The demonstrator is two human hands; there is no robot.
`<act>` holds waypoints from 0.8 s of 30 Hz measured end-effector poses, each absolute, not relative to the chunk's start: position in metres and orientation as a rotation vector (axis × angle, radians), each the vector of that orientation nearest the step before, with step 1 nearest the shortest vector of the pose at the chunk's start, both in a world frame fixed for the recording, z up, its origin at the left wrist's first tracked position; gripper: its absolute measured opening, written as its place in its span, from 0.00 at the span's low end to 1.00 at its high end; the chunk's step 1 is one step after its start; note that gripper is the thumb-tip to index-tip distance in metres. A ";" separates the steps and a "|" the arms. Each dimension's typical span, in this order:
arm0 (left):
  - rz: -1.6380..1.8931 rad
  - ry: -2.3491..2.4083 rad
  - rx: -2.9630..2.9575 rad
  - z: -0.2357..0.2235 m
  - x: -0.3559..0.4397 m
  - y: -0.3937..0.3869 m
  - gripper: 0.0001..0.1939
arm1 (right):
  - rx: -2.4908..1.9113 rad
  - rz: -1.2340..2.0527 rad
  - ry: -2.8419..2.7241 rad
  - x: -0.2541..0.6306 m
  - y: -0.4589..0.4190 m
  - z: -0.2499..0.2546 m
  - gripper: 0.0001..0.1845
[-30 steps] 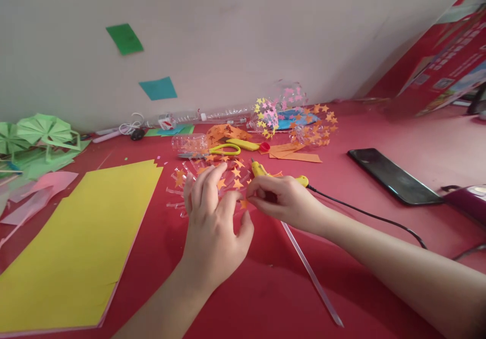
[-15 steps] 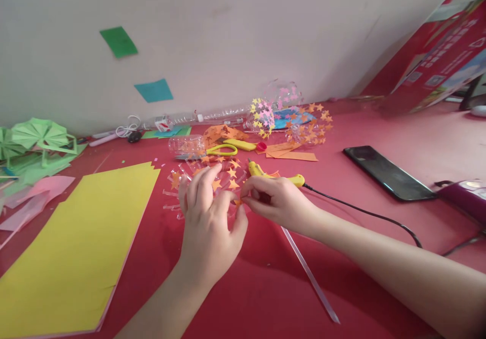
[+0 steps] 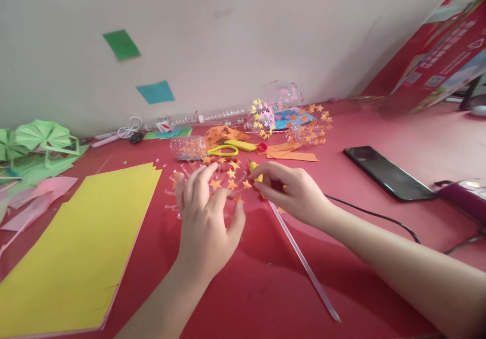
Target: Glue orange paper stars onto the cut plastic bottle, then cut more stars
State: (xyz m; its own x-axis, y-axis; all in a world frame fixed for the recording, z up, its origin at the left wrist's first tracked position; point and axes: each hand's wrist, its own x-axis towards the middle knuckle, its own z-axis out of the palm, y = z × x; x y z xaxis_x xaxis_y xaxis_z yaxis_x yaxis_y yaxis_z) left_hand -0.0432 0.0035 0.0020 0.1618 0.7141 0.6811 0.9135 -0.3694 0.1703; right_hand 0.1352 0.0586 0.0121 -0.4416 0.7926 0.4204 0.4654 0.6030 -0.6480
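My left hand (image 3: 207,212) curls its fingers over a clear plastic bottle cut into fanned strips, with orange paper stars (image 3: 215,184) on the strip ends. Its thumb and forefinger hold the near edge, beside one star; much of the piece is hidden behind this hand. Just to the right, my right hand (image 3: 290,189) hovers with thumb and fingers apart, nothing between them. Beneath it lies a yellow glue gun (image 3: 252,165), mostly covered by the hand. A translucent glue stick (image 3: 304,260) extends from the gun toward the table's near side.
Yellow paper sheets (image 3: 87,242) lie at left, near green folded paper (image 3: 43,136). Behind my hands are yellow-handled scissors (image 3: 224,150), orange paper strips (image 3: 292,155) and a finished-looking starred plastic piece (image 3: 261,118). A phone (image 3: 387,172) and black cord (image 3: 372,215) lie at right.
My right hand has drawn away from the star by my left thumb, moving right and slightly up over the glue gun, its fingers parting. The left hand has barely moved.
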 end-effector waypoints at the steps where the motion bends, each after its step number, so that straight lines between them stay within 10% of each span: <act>1: -1.017 -1.559 -2.164 0.002 -0.045 0.004 0.02 | -1.009 0.559 -2.086 0.138 0.060 0.014 0.06; 9: -1.158 -1.381 -2.150 0.008 -0.052 -0.003 0.08 | -1.305 0.146 -2.460 0.173 0.081 0.022 0.07; 24: -1.368 -1.315 -2.181 0.009 -0.066 -0.013 0.09 | -1.247 0.367 -2.936 0.170 0.066 0.017 0.08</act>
